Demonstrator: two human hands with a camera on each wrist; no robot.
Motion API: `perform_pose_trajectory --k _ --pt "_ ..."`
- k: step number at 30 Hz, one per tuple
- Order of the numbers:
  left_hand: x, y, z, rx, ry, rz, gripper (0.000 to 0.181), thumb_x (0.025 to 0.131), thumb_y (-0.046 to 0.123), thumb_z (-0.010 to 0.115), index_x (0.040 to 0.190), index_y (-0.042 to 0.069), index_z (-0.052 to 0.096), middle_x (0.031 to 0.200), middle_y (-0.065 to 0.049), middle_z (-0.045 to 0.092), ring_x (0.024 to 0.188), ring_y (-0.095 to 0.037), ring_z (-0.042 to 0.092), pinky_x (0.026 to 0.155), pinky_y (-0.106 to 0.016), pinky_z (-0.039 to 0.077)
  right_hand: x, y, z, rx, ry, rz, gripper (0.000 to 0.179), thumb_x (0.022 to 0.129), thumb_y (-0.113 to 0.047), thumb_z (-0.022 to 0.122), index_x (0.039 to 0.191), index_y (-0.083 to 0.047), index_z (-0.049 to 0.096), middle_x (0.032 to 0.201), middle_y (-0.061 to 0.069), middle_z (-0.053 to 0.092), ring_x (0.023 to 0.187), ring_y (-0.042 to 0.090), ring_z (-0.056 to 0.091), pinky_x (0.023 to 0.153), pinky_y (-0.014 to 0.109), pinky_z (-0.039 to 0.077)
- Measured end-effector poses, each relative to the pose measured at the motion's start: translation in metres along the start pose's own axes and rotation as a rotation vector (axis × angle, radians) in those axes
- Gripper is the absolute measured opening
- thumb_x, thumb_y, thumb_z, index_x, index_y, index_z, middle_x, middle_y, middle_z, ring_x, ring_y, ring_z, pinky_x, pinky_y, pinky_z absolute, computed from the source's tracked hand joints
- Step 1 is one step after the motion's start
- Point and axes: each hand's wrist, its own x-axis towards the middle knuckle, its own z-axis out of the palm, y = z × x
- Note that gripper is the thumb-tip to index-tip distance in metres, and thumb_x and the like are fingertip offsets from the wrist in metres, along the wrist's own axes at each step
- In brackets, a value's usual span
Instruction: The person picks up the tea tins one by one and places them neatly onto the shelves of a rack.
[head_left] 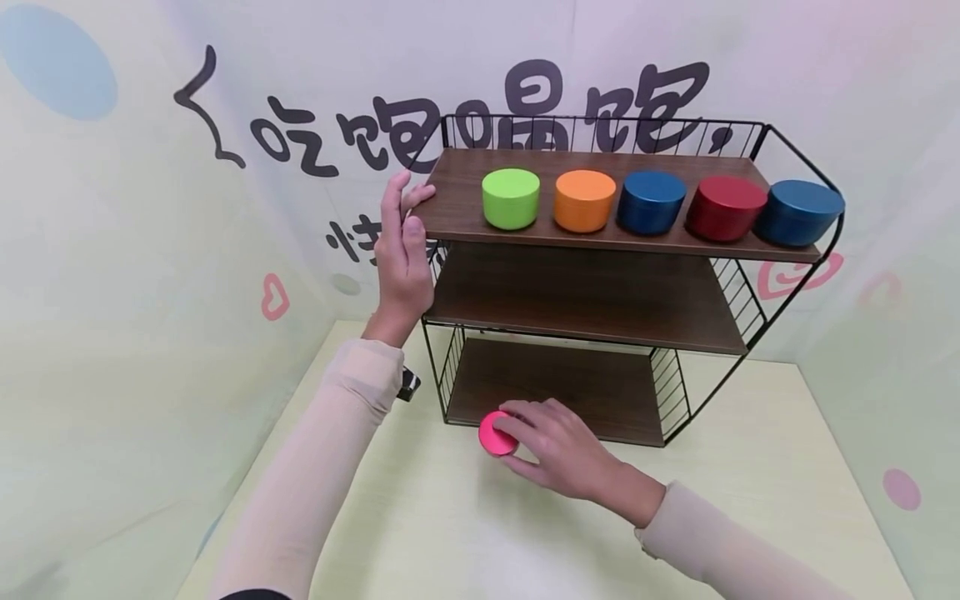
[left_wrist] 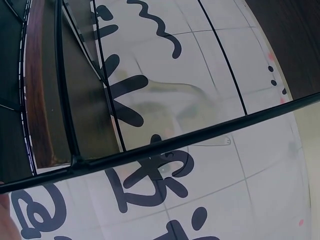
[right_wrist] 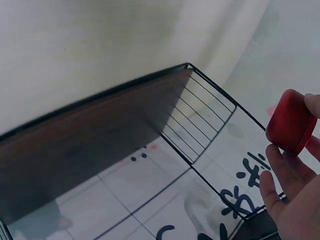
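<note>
My right hand (head_left: 558, 446) holds a small round pink tin (head_left: 496, 434) between fingers and thumb, in front of the bottom shelf board. Seen from the right wrist, this tin (right_wrist: 290, 121) looks red, with fingertips and thumb at its sides. My left hand (head_left: 405, 258) is at the upper left end of a three-tier shelf rack (head_left: 570, 292), fingers pointing up, fingertips right at the top board's end. Only a sliver of that hand shows in the left wrist view. Along the top board stand a green tin (head_left: 511, 200), an orange tin (head_left: 584, 202) and several more.
A blue tin (head_left: 651, 203), a dark red tin (head_left: 726, 208) and another blue tin (head_left: 799, 213) fill the top board's right side. Black wire sides and a back rail frame the rack. It stands on a pale table (head_left: 450, 517) before a printed curtain (head_left: 225, 250).
</note>
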Motion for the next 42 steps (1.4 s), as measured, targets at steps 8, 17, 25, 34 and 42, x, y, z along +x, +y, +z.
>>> perform_pose_trajectory --k 8,17,25,34,42 --pt "0.002 0.0 -0.001 -0.012 0.002 0.012 0.045 0.104 0.022 0.034 0.143 0.001 0.041 0.126 -0.012 0.065 0.097 -0.026 0.063 0.076 -0.028 0.036 0.02 0.005 -0.023 -0.043 0.034 -0.093 0.049 0.075 -0.032 0.087 0.115 -0.013 0.066 0.117 0.009 0.067 0.101 0.02 0.066 0.076 0.033 0.053" --pt "0.001 -0.001 -0.001 -0.008 0.007 0.004 0.043 0.102 0.013 0.034 0.14 -0.005 0.04 0.123 -0.02 0.065 0.117 -0.029 0.06 0.083 -0.028 0.036 0.041 0.004 -0.05 -0.07 0.039 -0.159 0.053 0.075 -0.035 0.087 0.118 -0.012 0.066 0.121 0.011 0.066 0.103 0.023 0.066 0.083 0.036 0.054" --pt "0.001 0.002 -0.001 0.004 0.012 0.0 0.042 0.1 0.007 0.033 0.139 -0.007 0.039 0.122 -0.023 0.064 0.119 -0.029 0.058 0.083 -0.027 0.036 0.067 0.001 -0.079 -0.09 0.019 -0.18 0.053 0.077 -0.035 0.085 0.121 -0.013 0.066 0.127 0.011 0.064 0.111 0.026 0.064 0.089 0.042 0.054" --pt "0.002 0.006 -0.002 0.01 0.005 0.005 0.043 0.098 0.005 0.035 0.139 -0.009 0.039 0.123 -0.025 0.063 0.123 -0.032 0.057 0.091 -0.031 0.037 0.093 -0.004 -0.106 -0.122 0.055 -0.243 0.055 0.078 -0.037 0.084 0.124 -0.012 0.066 0.129 0.012 0.063 0.112 0.026 0.063 0.091 0.04 0.052" --pt "0.001 0.002 -0.002 0.006 -0.009 0.011 0.044 0.1 0.011 0.037 0.142 -0.001 0.04 0.126 -0.014 0.065 0.124 -0.024 0.057 0.098 -0.034 0.041 0.109 -0.005 -0.125 -0.156 0.117 -0.274 0.053 0.079 -0.036 0.083 0.122 -0.01 0.067 0.129 0.014 0.064 0.111 0.028 0.065 0.092 0.041 0.051"
